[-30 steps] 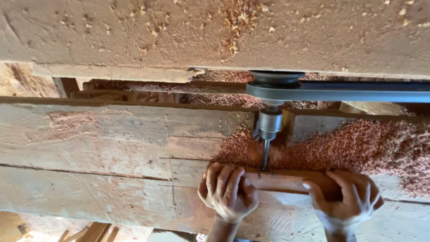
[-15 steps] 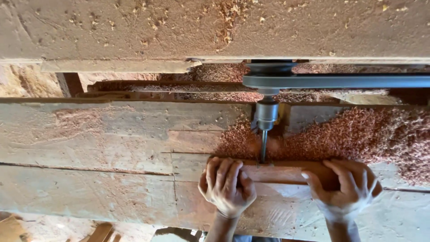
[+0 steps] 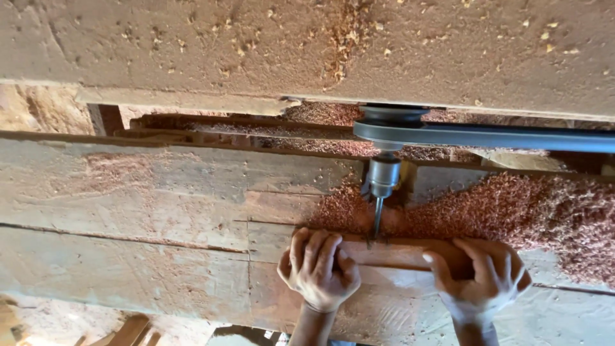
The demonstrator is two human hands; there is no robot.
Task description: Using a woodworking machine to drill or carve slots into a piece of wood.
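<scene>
One reddish-brown wooden workpiece [image 3: 391,253], long, narrow and smooth, lies crosswise on the plank surface [image 3: 147,211], directly under the drill bit [image 3: 377,221]. The bit tip meets the upper edge of the workpiece between the two hands.

The left hand [image 3: 318,269] is clenched over the left end of the workpiece, fingers wrapped over its top. The right hand [image 3: 479,282] grasps the right end, fingers curled over the far edge and thumb extended along the near side.

One metal chuck [image 3: 383,176], cylindrical and grey, carries the single thin dark bit. Above it sits one dark pulley [image 3: 392,116], and one flat grey belt [image 3: 506,136] runs from it to the right edge of the view.

Reddish sawdust [image 3: 525,214], coarse and granular, is heaped behind the workpiece on both sides of the chuck, deepest at the right. It lies against the far edge of the workpiece near the right hand.

The surface consists of worn, pale, rough boards with visible cracks and seams. A broad dusty beam [image 3: 256,45], speckled with wood chips, spans the top of the view above the pulley.
</scene>
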